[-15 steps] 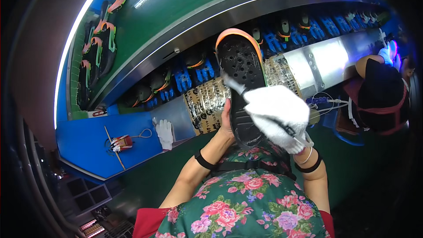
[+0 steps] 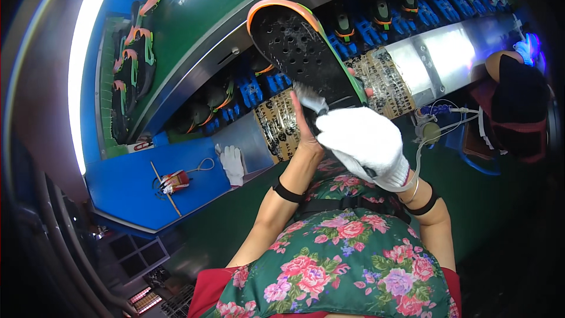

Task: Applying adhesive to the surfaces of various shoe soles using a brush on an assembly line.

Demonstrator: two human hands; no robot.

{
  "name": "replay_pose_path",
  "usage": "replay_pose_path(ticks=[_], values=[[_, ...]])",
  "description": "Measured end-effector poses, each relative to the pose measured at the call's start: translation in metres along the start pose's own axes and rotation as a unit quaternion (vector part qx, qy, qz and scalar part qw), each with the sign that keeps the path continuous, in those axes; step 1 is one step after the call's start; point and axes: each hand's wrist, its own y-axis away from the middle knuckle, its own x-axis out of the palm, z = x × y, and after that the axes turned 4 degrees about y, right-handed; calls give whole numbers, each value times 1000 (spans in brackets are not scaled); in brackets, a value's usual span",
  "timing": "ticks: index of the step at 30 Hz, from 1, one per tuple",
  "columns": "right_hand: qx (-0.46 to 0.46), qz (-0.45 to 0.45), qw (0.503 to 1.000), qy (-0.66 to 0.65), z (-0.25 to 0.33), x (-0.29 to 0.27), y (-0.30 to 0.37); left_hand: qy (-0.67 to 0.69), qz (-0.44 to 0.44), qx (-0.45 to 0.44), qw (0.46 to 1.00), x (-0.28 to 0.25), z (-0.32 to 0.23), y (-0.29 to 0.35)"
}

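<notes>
In our white-gloved right hand (image 2: 366, 144) we grip a brush (image 2: 312, 100), its pale bristles near the left edge of a holed black shoe piece (image 2: 297, 47) rimmed in orange and green. With our bare left hand (image 2: 308, 132) we clasp that piece, tilted, over the brown-taped metal ledge (image 2: 429, 62); a white glove (image 2: 232, 165) lies near the blue table (image 2: 126, 191).
</notes>
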Motion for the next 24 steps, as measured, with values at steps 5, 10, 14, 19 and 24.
replay_pose_path(ticks=[5,10,14,19,24], values=[[51,-58,993,-90,-9,-9,8,90,5,43,995,15,2,-8],[-20,-13,998,-51,-3,1,20,76,93,-25,992,-1,-6,-14],[66,-22,986,-151,-12,-12,25,106,90,-16,990,9,-7,-14],[12,21,988,-152,-2,-16,27,128,105,-16,986,11,-4,-16],[50,0,989,-140,-17,-26,29,162,94,-14,982,15,-4,-16]])
